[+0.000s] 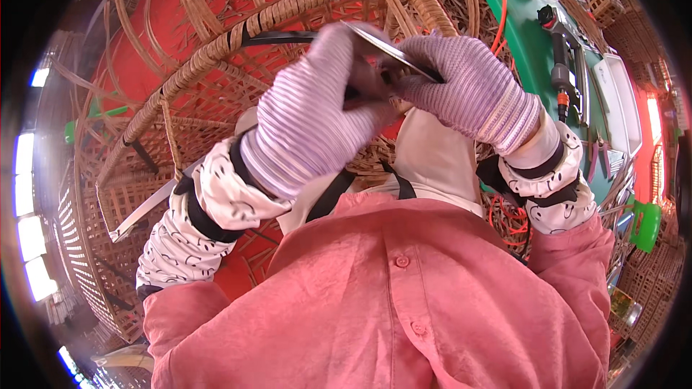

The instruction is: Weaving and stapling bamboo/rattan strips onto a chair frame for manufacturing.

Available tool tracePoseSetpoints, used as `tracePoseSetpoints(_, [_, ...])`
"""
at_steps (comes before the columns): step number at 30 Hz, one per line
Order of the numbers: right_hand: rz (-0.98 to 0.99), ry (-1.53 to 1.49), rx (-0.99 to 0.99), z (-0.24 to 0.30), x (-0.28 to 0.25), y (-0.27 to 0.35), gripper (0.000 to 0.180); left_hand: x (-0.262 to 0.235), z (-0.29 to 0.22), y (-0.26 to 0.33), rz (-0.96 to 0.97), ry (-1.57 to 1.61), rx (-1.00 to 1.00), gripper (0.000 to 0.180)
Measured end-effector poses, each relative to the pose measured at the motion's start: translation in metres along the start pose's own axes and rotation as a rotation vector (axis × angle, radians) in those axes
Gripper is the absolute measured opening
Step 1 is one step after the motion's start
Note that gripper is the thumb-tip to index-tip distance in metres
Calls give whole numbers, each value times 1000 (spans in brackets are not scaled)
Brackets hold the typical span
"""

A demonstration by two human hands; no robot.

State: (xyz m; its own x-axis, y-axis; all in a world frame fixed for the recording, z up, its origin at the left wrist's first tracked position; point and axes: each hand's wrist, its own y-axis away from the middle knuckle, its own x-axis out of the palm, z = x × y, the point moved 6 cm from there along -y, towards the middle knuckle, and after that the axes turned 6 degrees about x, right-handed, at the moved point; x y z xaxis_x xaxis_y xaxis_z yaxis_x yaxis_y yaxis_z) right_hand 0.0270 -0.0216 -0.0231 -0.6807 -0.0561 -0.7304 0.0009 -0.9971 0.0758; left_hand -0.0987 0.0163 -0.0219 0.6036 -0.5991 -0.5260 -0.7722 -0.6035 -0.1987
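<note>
Basket [288,9], cane-rimmed, near left hand [310,112]

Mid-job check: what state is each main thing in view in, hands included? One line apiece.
Left purple-and-white striped, knit-gloved hand: fingers bent; anything held is hidden.
Slim silvery blade-like piece: exposed, slanting between the hands.
Right hand, gloved alike: fingers curled at the piece's lower end; grip partly hidden.
Flat black strip: partly hidden behind the left hand.
Curved brown basket rim: wrapped in wound strips.
Pink cloth shirt: buttoned in front.
</note>
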Motion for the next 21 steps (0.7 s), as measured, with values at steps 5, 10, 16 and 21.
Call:
tracePoseSetpoints(5, [-17, -42, -53, 2, 3, -1, 26, -17, 38, -20, -107, 123, -64, 52])
tracePoseSetpoints(10, [-8, -7, 27, 5, 1, 4, 25, 6, 40, -31, 322, 368, -188, 22])
tracePoseSetpoints(16, [-100, 9, -85, -2, 4, 6, 26, 4, 41, -34, 323, 294, -164, 18])
tracePoseSetpoints(21, [-135, 31, -152, -2, 5, 10, 27, -1, 42, -28, 238, 176, -165, 15])
